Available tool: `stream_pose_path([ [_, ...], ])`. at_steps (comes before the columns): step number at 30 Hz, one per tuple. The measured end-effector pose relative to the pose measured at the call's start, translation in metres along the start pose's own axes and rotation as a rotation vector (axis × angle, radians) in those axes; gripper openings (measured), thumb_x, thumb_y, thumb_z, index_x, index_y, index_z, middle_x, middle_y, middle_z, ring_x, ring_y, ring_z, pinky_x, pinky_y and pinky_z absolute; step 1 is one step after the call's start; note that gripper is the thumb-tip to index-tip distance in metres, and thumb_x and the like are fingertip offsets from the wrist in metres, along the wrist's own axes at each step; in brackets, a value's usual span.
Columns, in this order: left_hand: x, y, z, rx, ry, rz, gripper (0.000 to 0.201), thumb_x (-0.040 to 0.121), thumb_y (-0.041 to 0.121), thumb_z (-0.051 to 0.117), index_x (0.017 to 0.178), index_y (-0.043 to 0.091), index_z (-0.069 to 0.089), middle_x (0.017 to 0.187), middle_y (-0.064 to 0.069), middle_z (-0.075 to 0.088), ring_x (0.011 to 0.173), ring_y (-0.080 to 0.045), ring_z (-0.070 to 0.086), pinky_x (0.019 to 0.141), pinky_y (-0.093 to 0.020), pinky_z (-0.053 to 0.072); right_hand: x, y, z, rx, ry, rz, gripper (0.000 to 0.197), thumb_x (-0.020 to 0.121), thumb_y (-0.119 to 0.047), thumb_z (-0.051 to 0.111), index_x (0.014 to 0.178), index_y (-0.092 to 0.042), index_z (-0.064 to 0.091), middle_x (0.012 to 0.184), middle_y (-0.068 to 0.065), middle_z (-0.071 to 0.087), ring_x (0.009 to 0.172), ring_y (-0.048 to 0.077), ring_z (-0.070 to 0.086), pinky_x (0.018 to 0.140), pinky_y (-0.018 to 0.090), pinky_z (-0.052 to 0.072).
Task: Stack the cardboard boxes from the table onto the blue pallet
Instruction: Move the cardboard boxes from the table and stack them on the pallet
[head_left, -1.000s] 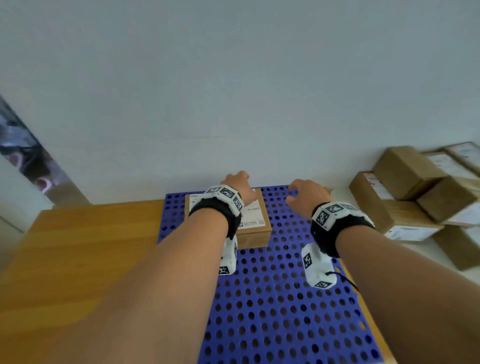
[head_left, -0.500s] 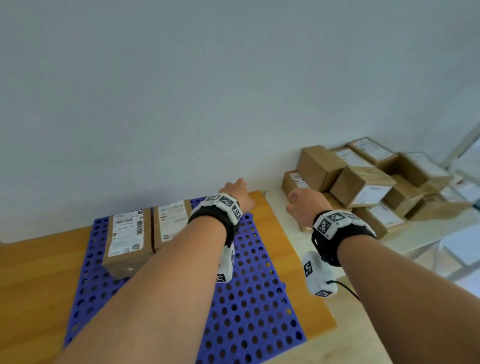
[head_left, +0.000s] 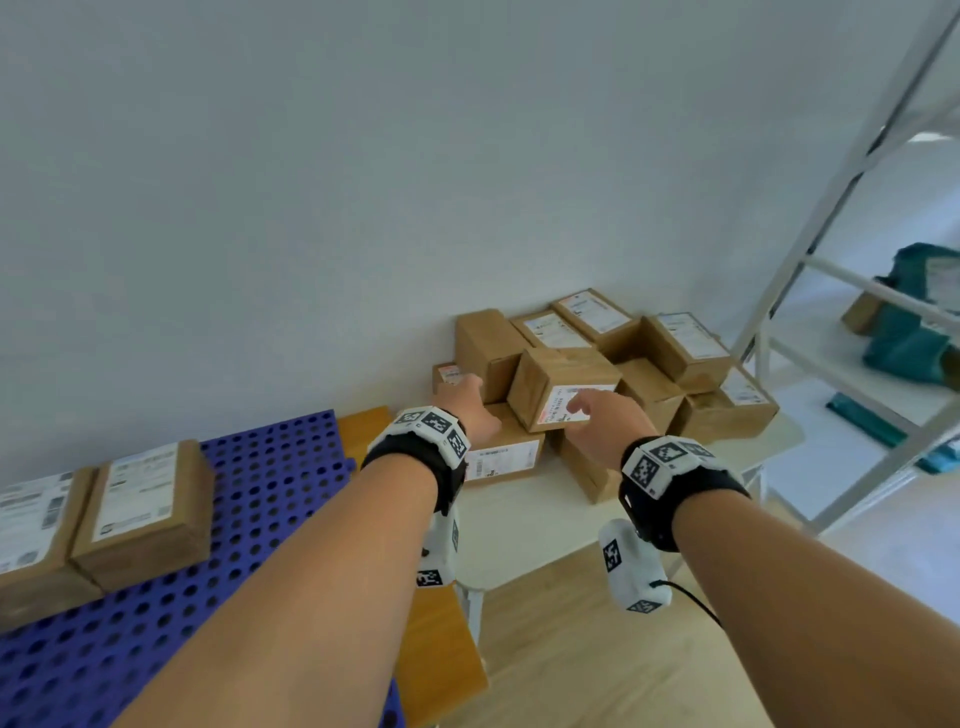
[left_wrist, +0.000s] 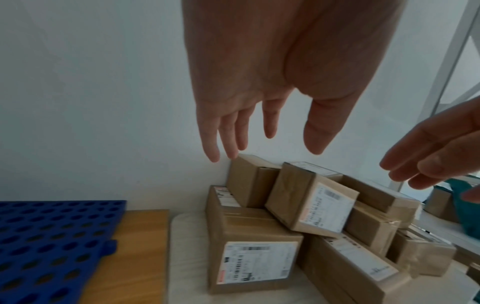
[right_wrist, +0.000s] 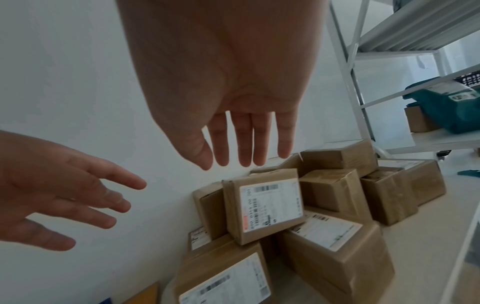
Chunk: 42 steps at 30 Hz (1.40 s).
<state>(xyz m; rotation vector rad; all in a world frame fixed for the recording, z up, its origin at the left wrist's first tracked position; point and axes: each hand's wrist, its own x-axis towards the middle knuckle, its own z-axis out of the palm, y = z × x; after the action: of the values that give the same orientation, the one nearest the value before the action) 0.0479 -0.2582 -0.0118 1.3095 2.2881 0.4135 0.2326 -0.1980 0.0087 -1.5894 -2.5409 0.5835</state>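
Observation:
The blue perforated pallet (head_left: 270, 493) lies at the left on a wooden table, with two labelled cardboard boxes (head_left: 145, 514) side by side on it. Several more cardboard boxes are heaped on a white table (head_left: 519, 525) against the wall. A tilted box (head_left: 561, 384) with a white label tops the front of the heap. My left hand (head_left: 462, 400) hovers just left of it and my right hand (head_left: 597, 415) just in front of its label. In the wrist views both the left hand (left_wrist: 269, 131) and the right hand (right_wrist: 244, 152) have straight, spread fingers and hold nothing, a short way from the tilted box (left_wrist: 309, 199).
A white metal shelf rack (head_left: 857, 291) stands to the right, with teal bags (head_left: 914, 322) on its shelves. The wooden table's edge (head_left: 441, 639) meets the white table. The wall runs right behind the heap. Bare floor shows below, between the tables and the rack.
The view has swung right, from the pallet to the heap of boxes. Both hands have left the pallet and reached out to the tilted top box, still holding nothing.

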Motion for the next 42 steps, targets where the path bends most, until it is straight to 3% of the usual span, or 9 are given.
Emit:
stream_pose_path([
  [4, 0.016, 0.033, 0.015, -0.010, 0.023, 0.020, 0.071, 0.085, 0.028, 0.064, 0.147, 0.017, 0.032, 0.147, -0.009, 0.042, 0.130, -0.028, 0.048, 0.105, -0.040, 0.043, 0.016, 0.032, -0.013, -0.014, 0.021, 0.004, 0.039, 0.092, -0.028, 0.056, 0.130, -0.023, 0.054, 0.132, 0.001, 0.057, 0.117, 0.020, 0.056, 0.094, 0.032, 0.048],
  [9, 0.047, 0.059, 0.028, -0.011, 0.023, 0.012, 0.084, 0.076, 0.036, 0.076, 0.144, 0.015, 0.032, 0.140, -0.011, 0.046, 0.124, -0.029, 0.050, 0.100, -0.040, 0.046, 0.043, 0.054, -0.021, 0.002, 0.028, 0.000, 0.039, 0.090, -0.030, 0.058, 0.128, -0.025, 0.055, 0.123, 0.000, 0.061, 0.107, 0.018, 0.059, 0.091, 0.035, 0.053],
  [12, 0.070, 0.069, 0.032, 0.023, 0.024, 0.026, 0.090, 0.068, 0.039, 0.081, 0.142, 0.017, 0.033, 0.134, -0.010, 0.050, 0.117, -0.029, 0.054, 0.096, -0.045, 0.049, 0.064, 0.060, -0.023, -0.012, 0.011, -0.013, 0.042, 0.090, -0.029, 0.059, 0.131, -0.025, 0.054, 0.125, 0.000, 0.061, 0.109, 0.018, 0.059, 0.092, 0.034, 0.053],
  [16, 0.108, 0.081, 0.031, 0.026, -0.006, 0.049, 0.107, 0.070, 0.035, 0.084, 0.152, 0.016, 0.017, 0.144, -0.006, 0.045, 0.128, -0.029, 0.048, 0.103, -0.045, 0.045, 0.103, 0.063, -0.031, -0.034, -0.025, -0.037, 0.049, 0.087, -0.023, 0.065, 0.134, -0.025, 0.050, 0.136, 0.001, 0.052, 0.114, 0.020, 0.057, 0.089, 0.030, 0.051],
  [20, 0.137, 0.088, 0.030, 0.048, -0.070, 0.088, 0.119, 0.066, 0.034, 0.087, 0.154, 0.018, 0.009, 0.150, -0.005, 0.037, 0.130, -0.028, 0.045, 0.104, -0.045, 0.045, 0.143, 0.056, -0.033, -0.102, -0.131, -0.079, 0.072, 0.077, -0.017, 0.077, 0.140, -0.026, 0.044, 0.140, 0.002, 0.048, 0.120, 0.022, 0.054, 0.093, 0.033, 0.052],
  [24, 0.159, 0.087, 0.034, 0.061, -0.118, 0.070, 0.120, 0.063, 0.038, 0.088, 0.153, 0.016, 0.012, 0.151, -0.005, 0.035, 0.132, -0.027, 0.043, 0.106, -0.045, 0.043, 0.172, 0.050, -0.025, -0.169, -0.196, -0.105, 0.090, 0.070, -0.016, 0.083, 0.146, -0.026, 0.036, 0.144, 0.002, 0.045, 0.129, 0.023, 0.048, 0.102, 0.039, 0.047],
  [31, 0.168, 0.089, 0.044, 0.212, -0.105, 0.123, 0.097, 0.057, 0.050, 0.087, 0.136, 0.018, 0.041, 0.133, -0.001, 0.039, 0.116, -0.021, 0.049, 0.096, -0.041, 0.049, 0.190, 0.059, -0.014, -0.194, -0.300, -0.174, 0.105, 0.069, -0.020, 0.085, 0.152, -0.026, 0.021, 0.150, 0.002, 0.037, 0.136, 0.025, 0.040, 0.107, 0.041, 0.042],
  [36, 0.167, 0.091, 0.045, 0.218, -0.076, 0.104, 0.096, 0.060, 0.046, 0.086, 0.140, 0.019, 0.040, 0.136, -0.003, 0.039, 0.128, -0.022, 0.038, 0.103, -0.041, 0.042, 0.195, 0.064, -0.012, -0.200, -0.306, -0.235, 0.108, 0.069, -0.022, 0.085, 0.153, -0.026, 0.018, 0.155, 0.002, 0.031, 0.141, 0.024, 0.031, 0.113, 0.042, 0.036],
  [42, 0.157, 0.095, 0.042, 0.191, -0.054, 0.088, 0.098, 0.057, 0.041, 0.090, 0.140, 0.019, 0.042, 0.134, 0.000, 0.043, 0.124, -0.020, 0.042, 0.103, -0.039, 0.043, 0.189, 0.068, -0.019, -0.204, -0.320, -0.299, 0.108, 0.070, -0.024, 0.085, 0.154, -0.022, 0.017, 0.157, 0.001, 0.027, 0.145, 0.023, 0.024, 0.117, 0.043, 0.029],
])
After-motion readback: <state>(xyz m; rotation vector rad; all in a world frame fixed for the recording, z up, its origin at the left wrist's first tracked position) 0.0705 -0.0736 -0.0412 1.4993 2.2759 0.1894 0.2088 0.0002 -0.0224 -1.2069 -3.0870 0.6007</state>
